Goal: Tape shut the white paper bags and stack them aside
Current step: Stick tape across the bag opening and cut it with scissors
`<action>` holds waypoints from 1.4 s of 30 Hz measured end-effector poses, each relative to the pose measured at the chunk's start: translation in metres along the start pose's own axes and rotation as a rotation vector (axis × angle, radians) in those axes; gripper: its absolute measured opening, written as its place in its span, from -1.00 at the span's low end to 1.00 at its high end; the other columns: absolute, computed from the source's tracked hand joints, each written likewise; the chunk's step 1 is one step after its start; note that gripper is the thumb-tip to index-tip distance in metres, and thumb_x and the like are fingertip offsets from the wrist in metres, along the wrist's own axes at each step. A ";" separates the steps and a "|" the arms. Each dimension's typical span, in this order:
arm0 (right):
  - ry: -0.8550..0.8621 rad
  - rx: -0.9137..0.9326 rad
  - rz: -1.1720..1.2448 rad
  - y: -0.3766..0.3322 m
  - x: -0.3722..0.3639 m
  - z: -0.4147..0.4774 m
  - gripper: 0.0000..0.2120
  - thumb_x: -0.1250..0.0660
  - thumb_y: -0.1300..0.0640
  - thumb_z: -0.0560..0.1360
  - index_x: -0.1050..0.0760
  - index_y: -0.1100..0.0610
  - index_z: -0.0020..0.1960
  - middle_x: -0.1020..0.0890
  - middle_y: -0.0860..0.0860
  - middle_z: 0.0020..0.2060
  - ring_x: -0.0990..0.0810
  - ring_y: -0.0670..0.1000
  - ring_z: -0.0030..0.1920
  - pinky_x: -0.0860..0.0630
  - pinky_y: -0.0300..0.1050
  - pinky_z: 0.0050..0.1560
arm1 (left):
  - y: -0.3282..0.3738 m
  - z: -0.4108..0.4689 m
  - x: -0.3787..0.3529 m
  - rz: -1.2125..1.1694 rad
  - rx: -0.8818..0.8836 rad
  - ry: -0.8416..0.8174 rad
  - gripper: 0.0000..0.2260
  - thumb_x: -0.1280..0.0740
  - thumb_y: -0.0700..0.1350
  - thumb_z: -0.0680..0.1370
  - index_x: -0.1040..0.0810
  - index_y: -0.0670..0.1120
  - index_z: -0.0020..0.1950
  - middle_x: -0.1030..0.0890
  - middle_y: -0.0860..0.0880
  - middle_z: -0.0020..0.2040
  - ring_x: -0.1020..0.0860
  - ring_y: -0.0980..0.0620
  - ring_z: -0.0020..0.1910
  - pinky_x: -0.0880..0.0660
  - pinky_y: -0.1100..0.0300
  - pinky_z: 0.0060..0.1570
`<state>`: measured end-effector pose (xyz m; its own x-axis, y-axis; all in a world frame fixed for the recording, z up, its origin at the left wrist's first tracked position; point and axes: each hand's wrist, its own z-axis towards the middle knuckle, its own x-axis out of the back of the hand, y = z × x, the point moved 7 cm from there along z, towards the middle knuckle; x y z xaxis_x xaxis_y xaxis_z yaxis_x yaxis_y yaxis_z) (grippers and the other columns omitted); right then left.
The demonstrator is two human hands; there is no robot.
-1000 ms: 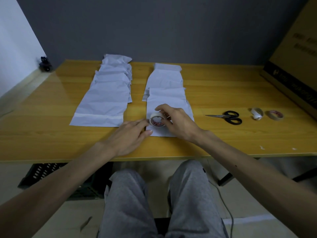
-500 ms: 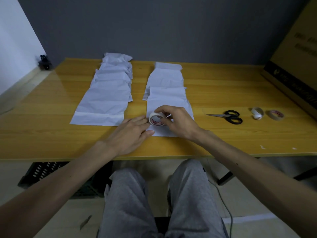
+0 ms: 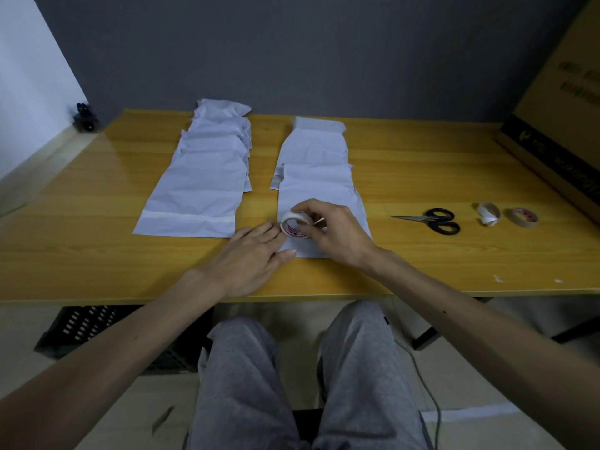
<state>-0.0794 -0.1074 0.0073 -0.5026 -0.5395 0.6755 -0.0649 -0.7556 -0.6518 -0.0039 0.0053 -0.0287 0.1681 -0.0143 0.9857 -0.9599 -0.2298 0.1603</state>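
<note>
Two rows of white paper bags lie on the wooden table [image 3: 422, 177]. The left row [image 3: 207, 177] overlaps toward me, and its nearest bag carries a strip of tape across it. The right row [image 3: 318, 170] ends in a bag under my hands. My right hand [image 3: 334, 235] grips a white roll of tape [image 3: 293, 225] standing on edge on that bag's left end. My left hand [image 3: 251, 254] lies flat with straight fingers, its fingertips at the bag's left edge beside the roll.
Black-handled scissors [image 3: 435, 220] lie to the right, then a crumpled bit of tape [image 3: 487, 214] and a second tape roll [image 3: 522, 217]. A large cardboard box [image 3: 558, 125] leans at the far right. A black crate [image 3: 87, 326] sits under the table on the left.
The tape roll and my right hand have shifted slightly left along the bag. My left hand has stayed flat at the bag's left edge.
</note>
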 end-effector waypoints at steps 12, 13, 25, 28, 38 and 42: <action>-0.024 0.090 -0.166 -0.003 0.004 0.004 -0.70 -0.34 0.35 0.50 -0.59 0.18 0.20 -0.64 0.10 -0.06 -0.59 0.03 -0.06 -0.48 -0.22 -0.02 | 0.004 -0.001 0.000 0.165 0.032 -0.037 -0.30 0.29 0.29 0.51 0.08 -0.01 0.58 -0.01 0.06 0.59 0.10 0.13 0.55 0.08 0.02 0.52; -0.028 0.086 -0.169 -0.002 0.006 0.004 -0.69 -0.34 0.36 0.49 -0.59 0.18 0.20 -0.64 0.12 -0.07 -0.60 0.05 -0.07 -0.50 -0.17 -0.02 | 0.004 0.000 0.000 0.169 0.034 -0.043 -0.32 0.27 0.29 0.53 0.08 -0.01 0.58 -0.01 0.07 0.59 0.10 0.13 0.55 0.08 0.01 0.52; -0.125 0.041 -0.253 0.002 0.020 0.000 -0.65 -0.30 0.36 0.51 -0.56 0.13 0.25 -0.63 0.08 -0.01 -0.57 0.04 0.00 -0.52 -0.08 0.02 | 0.005 0.003 0.001 0.237 0.055 -0.102 -0.40 0.22 0.23 0.61 0.04 -0.04 0.58 -0.01 0.06 0.59 0.07 0.10 0.56 0.11 -0.05 0.51; -0.136 0.033 -0.289 0.003 0.025 -0.002 -0.65 -0.29 0.34 0.52 -0.56 0.12 0.26 -0.64 0.07 0.05 -0.57 0.02 0.04 -0.47 -0.19 0.00 | 0.008 0.003 0.002 0.262 0.055 -0.126 -0.40 0.22 0.23 0.61 0.02 -0.05 0.58 -0.02 0.05 0.59 0.06 0.09 0.56 0.12 -0.07 0.51; -0.203 0.049 -0.377 0.005 0.035 -0.007 -0.63 -0.26 0.34 0.54 -0.54 0.08 0.29 -0.62 0.05 0.08 -0.55 0.03 0.04 -0.47 -0.13 -0.04 | 0.009 0.001 0.005 0.268 0.052 -0.114 -0.42 0.21 0.20 0.63 -0.03 -0.04 0.58 -0.06 0.05 0.58 0.02 0.08 0.56 0.10 -0.09 0.51; -0.240 0.057 -0.427 0.004 0.036 -0.007 -0.61 -0.24 0.34 0.54 -0.53 0.04 0.29 -0.61 0.05 0.06 -0.55 0.06 0.02 -0.52 0.09 -0.06 | 0.009 -0.001 0.005 0.239 0.066 -0.066 -0.48 0.17 0.14 0.66 -0.07 -0.03 0.57 -0.08 0.07 0.58 -0.03 0.07 0.55 0.07 -0.07 0.51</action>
<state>-0.1038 -0.1273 0.0260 -0.2281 -0.2422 0.9430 -0.1709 -0.9436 -0.2837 -0.0119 0.0037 -0.0219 -0.0457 -0.1389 0.9892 -0.9577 -0.2755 -0.0829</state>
